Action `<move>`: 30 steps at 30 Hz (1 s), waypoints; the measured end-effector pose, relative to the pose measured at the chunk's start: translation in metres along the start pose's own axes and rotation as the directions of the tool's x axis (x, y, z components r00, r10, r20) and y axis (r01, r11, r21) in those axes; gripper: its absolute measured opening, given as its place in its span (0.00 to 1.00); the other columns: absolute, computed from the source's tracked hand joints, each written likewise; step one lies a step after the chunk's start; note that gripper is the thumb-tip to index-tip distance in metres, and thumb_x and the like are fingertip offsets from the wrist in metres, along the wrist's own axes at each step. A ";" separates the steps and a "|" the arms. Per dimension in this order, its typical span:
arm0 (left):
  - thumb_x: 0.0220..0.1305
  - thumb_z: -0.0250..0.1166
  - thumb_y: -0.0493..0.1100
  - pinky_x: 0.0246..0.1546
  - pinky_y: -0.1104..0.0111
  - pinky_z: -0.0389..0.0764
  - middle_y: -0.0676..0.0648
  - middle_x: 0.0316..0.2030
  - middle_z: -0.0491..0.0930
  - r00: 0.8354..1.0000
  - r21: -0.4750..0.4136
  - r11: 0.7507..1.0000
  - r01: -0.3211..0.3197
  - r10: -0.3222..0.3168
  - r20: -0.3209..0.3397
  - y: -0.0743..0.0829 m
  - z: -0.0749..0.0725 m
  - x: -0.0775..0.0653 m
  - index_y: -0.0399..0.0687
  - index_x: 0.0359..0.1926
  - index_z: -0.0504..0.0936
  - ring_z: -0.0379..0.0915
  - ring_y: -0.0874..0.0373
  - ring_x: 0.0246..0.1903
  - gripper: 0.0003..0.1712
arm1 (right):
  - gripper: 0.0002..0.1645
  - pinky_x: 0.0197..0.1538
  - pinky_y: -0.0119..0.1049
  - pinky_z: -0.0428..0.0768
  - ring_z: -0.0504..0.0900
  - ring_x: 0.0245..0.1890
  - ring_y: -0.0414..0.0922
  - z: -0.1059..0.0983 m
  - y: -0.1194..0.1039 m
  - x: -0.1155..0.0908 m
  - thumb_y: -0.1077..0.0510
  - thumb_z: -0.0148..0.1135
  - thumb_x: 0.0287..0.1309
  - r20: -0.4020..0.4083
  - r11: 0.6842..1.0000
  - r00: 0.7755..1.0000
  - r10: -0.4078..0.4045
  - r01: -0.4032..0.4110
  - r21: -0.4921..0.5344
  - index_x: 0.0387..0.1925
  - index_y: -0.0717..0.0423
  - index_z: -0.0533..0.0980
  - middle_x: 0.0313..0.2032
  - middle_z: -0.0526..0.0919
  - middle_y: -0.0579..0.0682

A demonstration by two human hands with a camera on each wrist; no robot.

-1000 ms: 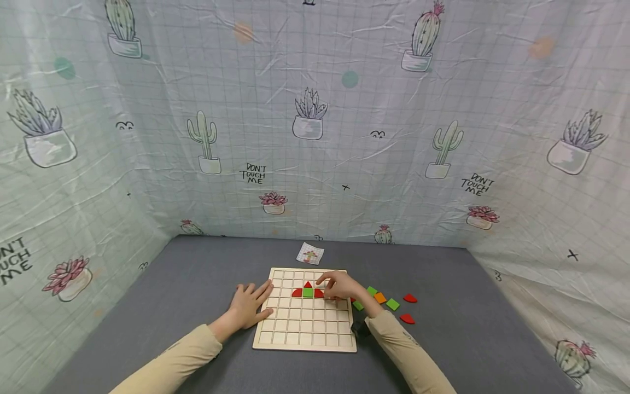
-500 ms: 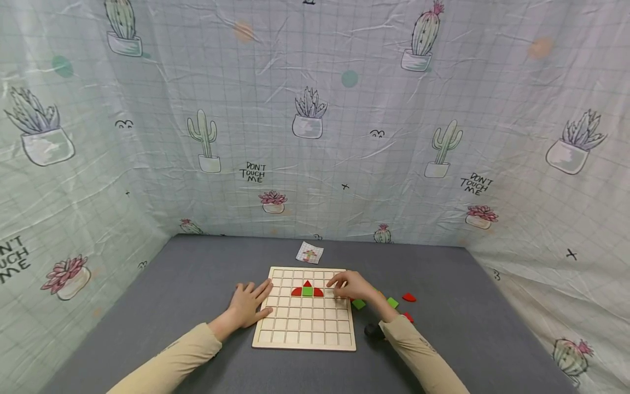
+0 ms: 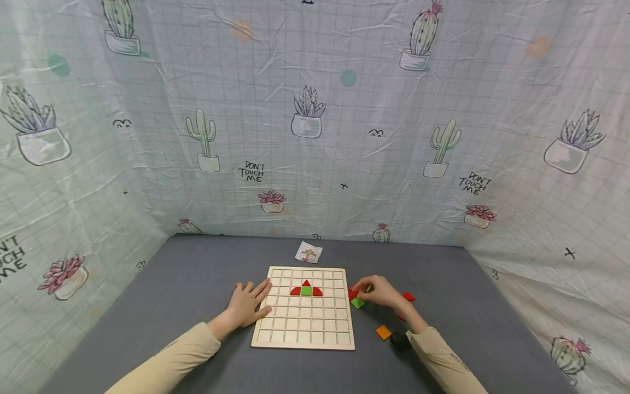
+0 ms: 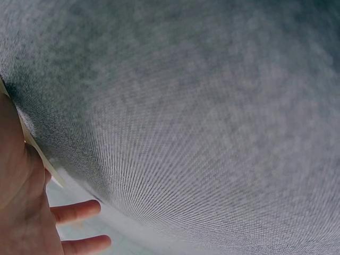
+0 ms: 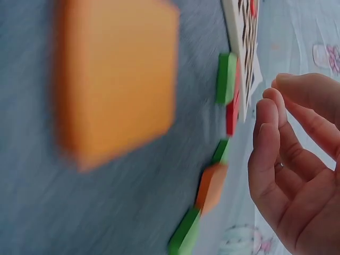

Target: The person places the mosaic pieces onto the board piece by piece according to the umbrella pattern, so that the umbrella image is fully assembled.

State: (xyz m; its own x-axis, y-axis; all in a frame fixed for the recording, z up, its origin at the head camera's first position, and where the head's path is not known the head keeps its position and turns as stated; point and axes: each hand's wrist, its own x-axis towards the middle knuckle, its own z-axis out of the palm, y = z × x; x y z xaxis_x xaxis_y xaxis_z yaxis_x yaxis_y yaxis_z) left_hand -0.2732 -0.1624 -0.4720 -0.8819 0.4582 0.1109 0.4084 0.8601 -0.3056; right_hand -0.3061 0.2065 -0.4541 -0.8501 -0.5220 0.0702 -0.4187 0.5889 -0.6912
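Touching board (image 3: 302, 328) with spread left hand (image 3: 243, 302)
Hovering over blocks (image 3: 357, 303) right of board with loosely bent right hand (image 3: 380, 291)

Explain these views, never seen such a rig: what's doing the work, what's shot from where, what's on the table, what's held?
No machine here: a person works with two bare hands. The head view is taken from the person's head, looking forward and down; the other two are taken from the wrists, one each. On the grey table lies a gridded board bearing three red pieces around a green square. Behind it is a small patterned card. Loose red, green and orange pieces lie to the board's right. The left hand rests at the board's left edge. The right hand is by the loose pieces; no piece shows in its fingers.
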 end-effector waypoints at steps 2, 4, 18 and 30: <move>0.61 0.46 0.64 0.43 0.50 0.63 0.52 0.63 0.62 1.000 -0.006 1.000 -0.001 0.001 0.000 0.000 0.000 0.000 0.50 0.64 0.62 0.65 0.47 0.51 0.36 | 0.12 0.23 0.31 0.73 0.76 0.22 0.48 -0.004 0.005 -0.008 0.62 0.57 0.54 -0.008 1.000 1.000 0.014 -0.014 -0.005 0.40 0.62 0.78 0.30 0.81 0.55; 0.61 0.46 0.64 0.42 0.50 0.63 0.52 0.63 0.62 1.000 -0.009 1.000 0.000 0.000 -0.001 0.000 -0.001 -0.001 0.50 0.64 0.62 0.65 0.47 0.50 0.35 | 0.12 0.23 0.31 0.73 0.77 0.23 0.49 -0.008 0.011 -0.015 0.61 0.58 0.54 -0.019 1.000 1.000 0.024 -0.024 -0.007 0.40 0.63 0.78 0.30 0.80 0.55; 0.61 0.47 0.63 0.43 0.50 0.63 0.51 0.63 0.62 1.000 -0.026 1.000 0.001 -0.001 -0.005 0.003 -0.005 -0.002 0.50 0.64 0.63 0.65 0.46 0.50 0.35 | 0.10 0.24 0.31 0.73 0.77 0.24 0.45 -0.052 0.050 -0.058 0.63 0.57 0.53 -0.101 0.988 0.987 0.126 -0.134 -0.073 0.36 0.66 0.77 0.29 0.80 0.55; 0.61 0.47 0.63 0.43 0.50 0.63 0.51 0.63 0.62 1.000 -0.028 1.000 0.005 -0.005 -0.016 0.004 -0.006 -0.004 0.49 0.63 0.63 0.65 0.46 0.50 0.35 | 0.13 0.20 0.31 0.68 0.67 0.15 0.36 -0.067 0.065 -0.069 0.64 0.59 0.51 -0.085 0.977 0.981 0.173 -0.182 -0.112 0.40 0.64 0.77 0.23 0.77 0.54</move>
State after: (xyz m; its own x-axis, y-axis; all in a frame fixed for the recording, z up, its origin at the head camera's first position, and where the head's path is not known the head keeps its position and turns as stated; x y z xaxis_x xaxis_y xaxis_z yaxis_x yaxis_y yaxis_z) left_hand -0.2664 -0.1594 -0.4676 -0.8803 0.4570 0.1272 0.4106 0.8683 -0.2782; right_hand -0.2960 0.3219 -0.4558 -0.9337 -0.3579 0.0103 -0.2902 0.7396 -0.6072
